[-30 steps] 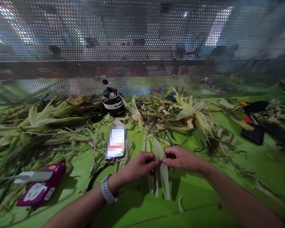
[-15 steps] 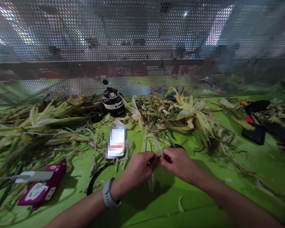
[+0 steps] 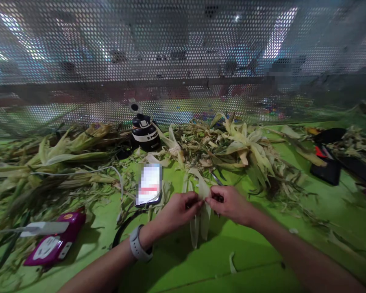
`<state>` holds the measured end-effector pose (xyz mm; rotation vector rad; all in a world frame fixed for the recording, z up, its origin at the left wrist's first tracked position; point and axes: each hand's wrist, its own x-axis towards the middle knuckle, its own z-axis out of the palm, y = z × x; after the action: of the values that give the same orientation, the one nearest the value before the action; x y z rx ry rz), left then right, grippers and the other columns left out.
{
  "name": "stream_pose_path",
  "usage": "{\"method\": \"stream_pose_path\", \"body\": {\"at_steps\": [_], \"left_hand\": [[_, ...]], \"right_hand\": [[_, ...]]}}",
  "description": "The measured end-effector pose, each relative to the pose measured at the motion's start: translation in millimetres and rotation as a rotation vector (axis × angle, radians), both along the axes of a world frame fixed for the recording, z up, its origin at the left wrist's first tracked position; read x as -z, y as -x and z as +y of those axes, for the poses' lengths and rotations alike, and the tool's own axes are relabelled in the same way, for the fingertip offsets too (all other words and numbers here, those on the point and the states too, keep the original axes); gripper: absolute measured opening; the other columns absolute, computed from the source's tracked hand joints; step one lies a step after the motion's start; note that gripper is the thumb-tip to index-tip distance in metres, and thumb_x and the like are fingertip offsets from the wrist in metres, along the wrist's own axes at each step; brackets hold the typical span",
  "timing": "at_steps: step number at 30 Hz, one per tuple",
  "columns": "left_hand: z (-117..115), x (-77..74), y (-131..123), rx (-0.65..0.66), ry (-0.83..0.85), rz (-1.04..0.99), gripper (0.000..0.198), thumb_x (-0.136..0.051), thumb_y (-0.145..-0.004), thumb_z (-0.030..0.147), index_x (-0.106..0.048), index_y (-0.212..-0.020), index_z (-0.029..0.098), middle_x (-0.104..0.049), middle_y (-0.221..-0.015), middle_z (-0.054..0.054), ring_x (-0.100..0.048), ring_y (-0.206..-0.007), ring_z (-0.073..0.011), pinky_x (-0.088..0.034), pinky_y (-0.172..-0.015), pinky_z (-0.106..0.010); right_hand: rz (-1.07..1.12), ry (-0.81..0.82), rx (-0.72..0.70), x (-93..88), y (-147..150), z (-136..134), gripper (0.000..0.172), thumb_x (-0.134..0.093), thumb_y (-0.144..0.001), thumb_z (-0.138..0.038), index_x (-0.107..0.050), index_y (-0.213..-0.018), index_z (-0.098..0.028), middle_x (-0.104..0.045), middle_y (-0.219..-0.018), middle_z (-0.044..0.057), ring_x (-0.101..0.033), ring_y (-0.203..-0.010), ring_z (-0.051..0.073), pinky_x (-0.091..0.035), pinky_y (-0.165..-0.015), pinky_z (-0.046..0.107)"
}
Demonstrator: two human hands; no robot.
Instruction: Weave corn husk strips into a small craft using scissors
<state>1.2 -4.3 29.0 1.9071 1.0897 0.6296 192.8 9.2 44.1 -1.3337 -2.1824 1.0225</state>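
Pale strips of corn husk (image 3: 204, 188) hang between my hands over the green table. My left hand (image 3: 180, 208), with a grey watch band at the wrist, pinches the husk between thumb and finger. From the other side my right hand (image 3: 228, 203) grips the same husk, its fingertips almost touching the left ones. Husk ends dangle below both hands toward the tabletop. Just beyond the right hand lies a thin metal tool (image 3: 216, 178), partly hidden, its kind unclear. A lit phone (image 3: 149, 185) rests left of my hands.
A dark bottle (image 3: 145, 136) with its lid flipped up stands among heaped corn husks (image 3: 244, 142). Another husk pile (image 3: 64, 150) covers the back left. A purple power strip (image 3: 56, 242) holds a white plug and cable. A perforated metal screen (image 3: 183, 69) closes off the back.
My hands have shifted slightly and turned, still pinching the husk. The strip between them now shows broader and flatter, above and below the fingers.
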Motion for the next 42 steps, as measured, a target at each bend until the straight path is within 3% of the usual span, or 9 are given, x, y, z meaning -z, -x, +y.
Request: {"method": "stream_pose_path", "body": {"at_steps": [14,21,24,29,32,35,38,40,42], "left_hand": [[-6.2,0.3,-2.8,0.001,-0.085,0.133,0.018,-0.044,-0.079,0.014,-0.046,-0.062,0.018,-0.042,-0.054,0.005,-0.037,-0.049,-0.0084,-0.025,-0.048,-0.021],[-19.1,6.9,-9.2,-0.063,-0.172,0.431,0.015,-0.045,-0.082,0.017,-0.054,-0.071,0.017,-0.055,-0.058,-0.002,-0.041,-0.047,-0.0119,-0.02,-0.048,-0.025],[-16.1,5.4,-7.3,-0.074,-0.184,0.476,0.015,-0.044,-0.084,0.019,-0.056,-0.075,0.017,-0.06,-0.062,-0.004,-0.047,-0.05,-0.0138,-0.022,-0.049,-0.025],[12.7,-2.7,14.7,-0.297,-0.135,0.512,0.025,-0.038,-0.089,0.023,-0.058,-0.077,0.017,-0.064,-0.065,-0.006,-0.054,-0.054,-0.0159,-0.027,-0.051,-0.025],[32.3,-6.1,32.7,-0.44,-0.139,0.456,0.022,-0.041,-0.087,0.024,-0.061,-0.079,0.018,-0.066,-0.067,-0.005,-0.059,-0.059,-0.0172,-0.032,-0.054,-0.025],[43.3,-7.6,44.5,-0.451,0.05,0.152,0.023,-0.049,-0.083,0.031,-0.059,-0.068,0.018,-0.068,-0.067,-0.005,-0.062,-0.062,-0.0176,-0.041,-0.058,-0.025],[44.7,-9.9,47.5,-0.323,0.435,-0.203,0.021,-0.059,-0.078,0.036,-0.06,-0.07,0.016,-0.071,-0.071,-0.005,-0.066,-0.066,-0.0179,-0.05,-0.067,-0.029],[42.2,-11.9,46.0,-0.252,0.597,-0.337,0.024,-0.065,-0.074,0.039,-0.061,-0.072,0.016,-0.072,-0.072,-0.006,-0.067,-0.068,-0.0178,-0.052,-0.071,-0.031],[38.0,-13.6,42.7,-0.193,0.656,-0.42,0.025,-0.069,-0.073,0.039,-0.063,-0.074,0.015,-0.072,-0.074,-0.006,-0.067,-0.072,-0.0178,-0.052,-0.075,-0.031]], "right_hand": [[-0.129,0.005,-0.086,5.9,4.8,-3.1,0.016,-0.051,-0.074,-0.022,-0.047,-0.059,-0.017,-0.042,-0.053,-0.005,-0.035,-0.051,0.009,-0.022,-0.048,0.022],[-0.067,-0.256,-0.197,7.4,10.4,-12.6,0.015,-0.053,-0.07,-0.015,-0.043,-0.059,-0.017,-0.038,-0.056,-0.005,-0.03,-0.052,0.008,-0.02,-0.052,0.024],[0.075,-0.123,-0.149,2.1,8.1,-10.8,0.015,-0.054,-0.07,-0.016,-0.045,-0.058,-0.017,-0.039,-0.055,-0.006,-0.034,-0.051,0.008,-0.025,-0.051,0.022],[0.563,0.39,-0.13,-19.0,-20.5,0.9,0.017,-0.061,-0.072,-0.031,-0.055,-0.064,-0.017,-0.053,-0.054,-0.003,-0.047,-0.042,0.01,-0.035,-0.042,0.021],[0.907,0.41,-0.104,-32.3,-50.0,8.2,0.029,-0.07,-0.064,-0.037,-0.052,-0.052,-0.019,-0.045,-0.041,-0.006,-0.039,-0.033,0.006,-0.032,-0.039,0.02],[1.218,0.37,-0.387,-38.7,-72.8,16.0,0.042,-0.065,-0.067,-0.041,-0.039,-0.043,-0.019,-0.029,-0.029,-0.01,-0.027,-0.023,0.002,-0.028,-0.036,0.017],[0.943,0.429,-0.28,-33.6,-74.2,22.6,0.036,-0.063,-0.067,-0.044,-0.044,-0.05,-0.019,-0.038,-0.039,-0.008,-0.035,-0.031,0.004,-0.03,-0.038,0.018],[0.442,0.501,-0.193,-25.5,-63.8,25.7,0.024,-0.063,-0.068,-0.038,-0.051,-0.061,-0.018,-0.051,-0.056,-0.004,-0.047,-0.045,0.008,-0.035,-0.044,0.02],[-0.067,0.504,-0.292,-17.3,-50.2,27.6,0.019,-0.06,-0.069,-0.032,-0.051,-0.062,-0.017,-0.051,-0.058,-0.003,-0.047,-0.047,0.008,-0.033,-0.044,0.021]]}}
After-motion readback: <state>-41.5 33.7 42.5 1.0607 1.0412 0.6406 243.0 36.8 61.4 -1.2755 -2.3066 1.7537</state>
